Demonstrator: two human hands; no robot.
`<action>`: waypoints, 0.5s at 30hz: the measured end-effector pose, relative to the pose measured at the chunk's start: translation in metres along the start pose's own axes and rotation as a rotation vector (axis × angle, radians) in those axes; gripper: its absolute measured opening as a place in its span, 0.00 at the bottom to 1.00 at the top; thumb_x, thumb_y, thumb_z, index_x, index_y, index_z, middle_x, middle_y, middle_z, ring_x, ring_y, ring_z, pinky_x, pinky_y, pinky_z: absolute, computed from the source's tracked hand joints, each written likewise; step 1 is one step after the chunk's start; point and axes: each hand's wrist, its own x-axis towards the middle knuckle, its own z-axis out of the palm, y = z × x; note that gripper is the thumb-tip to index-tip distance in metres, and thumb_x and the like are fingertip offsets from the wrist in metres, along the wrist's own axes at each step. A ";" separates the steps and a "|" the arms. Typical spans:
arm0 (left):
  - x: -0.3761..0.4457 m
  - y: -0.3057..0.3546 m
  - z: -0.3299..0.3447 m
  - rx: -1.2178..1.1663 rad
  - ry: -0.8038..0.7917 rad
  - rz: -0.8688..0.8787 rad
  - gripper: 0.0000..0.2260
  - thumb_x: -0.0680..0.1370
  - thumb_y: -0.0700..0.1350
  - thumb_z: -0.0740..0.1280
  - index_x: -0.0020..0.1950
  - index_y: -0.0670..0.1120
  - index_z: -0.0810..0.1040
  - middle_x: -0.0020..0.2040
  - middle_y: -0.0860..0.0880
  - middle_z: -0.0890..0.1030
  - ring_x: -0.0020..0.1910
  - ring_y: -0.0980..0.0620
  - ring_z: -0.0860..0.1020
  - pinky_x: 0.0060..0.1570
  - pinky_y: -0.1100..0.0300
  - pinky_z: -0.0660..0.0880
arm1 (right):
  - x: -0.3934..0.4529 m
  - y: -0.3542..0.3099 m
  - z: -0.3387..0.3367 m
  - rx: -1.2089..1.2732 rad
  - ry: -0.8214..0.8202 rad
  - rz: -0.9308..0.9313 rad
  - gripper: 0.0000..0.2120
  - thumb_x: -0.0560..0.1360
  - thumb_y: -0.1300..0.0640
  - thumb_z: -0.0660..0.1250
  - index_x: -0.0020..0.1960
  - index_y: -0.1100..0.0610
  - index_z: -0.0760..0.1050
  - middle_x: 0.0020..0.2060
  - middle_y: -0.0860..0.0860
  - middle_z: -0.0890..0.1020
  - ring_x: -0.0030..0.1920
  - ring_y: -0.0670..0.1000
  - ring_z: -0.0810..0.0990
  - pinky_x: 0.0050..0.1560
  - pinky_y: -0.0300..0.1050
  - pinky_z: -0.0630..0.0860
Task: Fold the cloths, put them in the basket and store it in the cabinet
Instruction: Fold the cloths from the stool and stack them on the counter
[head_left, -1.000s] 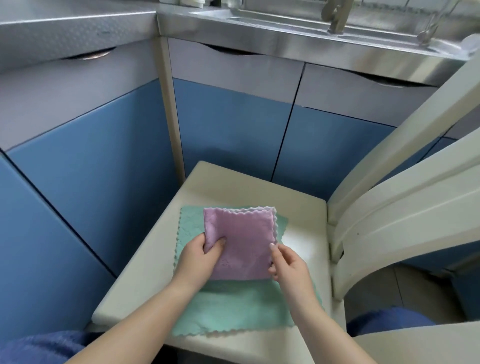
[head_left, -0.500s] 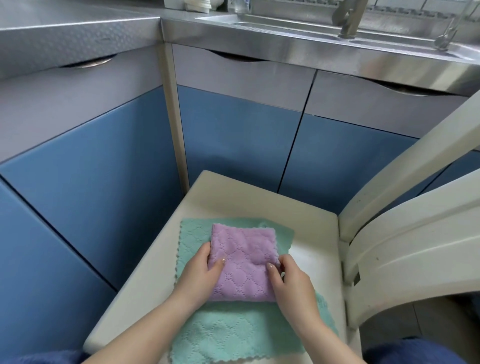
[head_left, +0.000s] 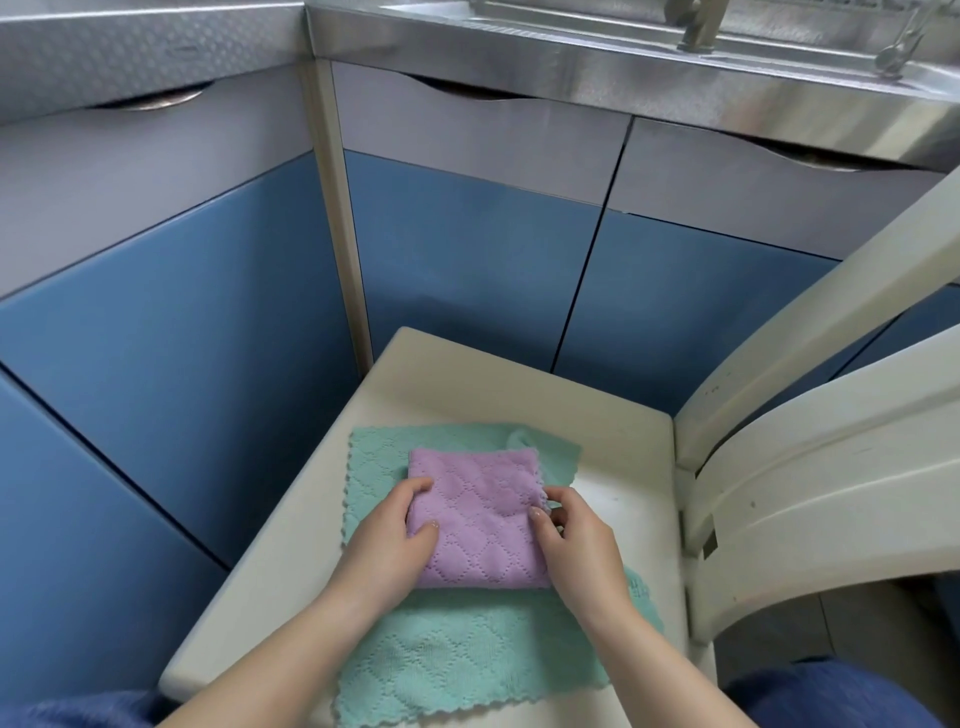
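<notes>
A folded purple cloth (head_left: 480, 512) lies on top of a flat teal cloth (head_left: 457, 660), both on the seat of a cream plastic chair (head_left: 467, 400). My left hand (head_left: 387, 540) grips the purple cloth's left edge, thumb on top. My right hand (head_left: 576, 540) pinches its right edge near the scalloped corner. No basket is in view.
Blue and grey cabinet doors (head_left: 467, 270) stand shut just beyond the chair, under a steel counter with a sink (head_left: 675, 57). The chair's backrest (head_left: 831, 467) rises at the right. My blue-clad knees (head_left: 831, 696) show at the bottom.
The purple cloth went from a flat square with its scalloped far edge showing to a thicker, shorter fold with a smooth far edge. Both hands stayed on its sides.
</notes>
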 end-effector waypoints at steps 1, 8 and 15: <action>0.000 0.000 0.000 0.003 -0.001 0.007 0.22 0.78 0.43 0.63 0.71 0.53 0.66 0.69 0.55 0.70 0.67 0.57 0.68 0.59 0.66 0.63 | 0.000 0.001 0.001 0.004 0.003 0.004 0.13 0.78 0.51 0.62 0.61 0.50 0.73 0.43 0.45 0.80 0.46 0.50 0.78 0.47 0.45 0.73; 0.005 -0.007 -0.003 0.452 0.207 0.249 0.23 0.77 0.49 0.64 0.72 0.48 0.67 0.67 0.45 0.69 0.66 0.45 0.70 0.64 0.52 0.68 | 0.003 -0.001 0.006 -0.242 0.252 -0.285 0.16 0.75 0.56 0.64 0.62 0.55 0.74 0.65 0.52 0.74 0.63 0.54 0.74 0.60 0.48 0.70; 0.028 0.002 0.025 0.916 -0.038 0.402 0.23 0.71 0.49 0.54 0.59 0.43 0.80 0.59 0.46 0.81 0.60 0.48 0.79 0.54 0.44 0.76 | 0.010 -0.015 0.044 -0.710 -0.077 -0.431 0.22 0.72 0.47 0.55 0.61 0.50 0.77 0.61 0.50 0.79 0.63 0.52 0.77 0.57 0.66 0.72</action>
